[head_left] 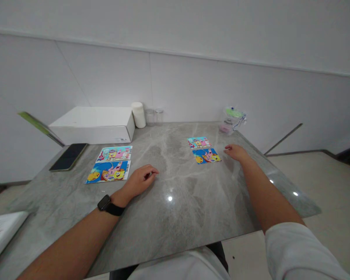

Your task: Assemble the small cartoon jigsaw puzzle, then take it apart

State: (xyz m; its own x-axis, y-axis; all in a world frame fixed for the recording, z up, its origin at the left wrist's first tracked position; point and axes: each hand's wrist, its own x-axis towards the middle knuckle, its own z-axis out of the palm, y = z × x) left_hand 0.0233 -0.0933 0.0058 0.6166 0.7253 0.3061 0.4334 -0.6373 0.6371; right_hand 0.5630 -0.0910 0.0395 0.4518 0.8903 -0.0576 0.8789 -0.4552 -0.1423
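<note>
My left hand (pixel 140 179) rests on the grey marbled table with its fingers loosely curled, just right of a blue cartoon card (pixel 109 172). Above that card lies a light-blue cartoon card (pixel 114 153), edge to edge with it. Over on the right, my right hand (pixel 235 151) lies on the table, fingers bent, a little right of a smaller blue cartoon card (pixel 206 156). A smaller light-blue card (pixel 198 142) adjoins the top of that one. Neither hand touches a card. Whether the fingertips pinch anything is too small to tell.
On the table (pixel 175 217), a black phone (pixel 69 157) lies left, before a white box (pixel 96 124). A white cylinder (pixel 139 115) and two clear cups (pixel 159 116) stand at the back wall. A plastic bag (pixel 231 119) sits back right; a white packet (pixel 2 233) lies front left.
</note>
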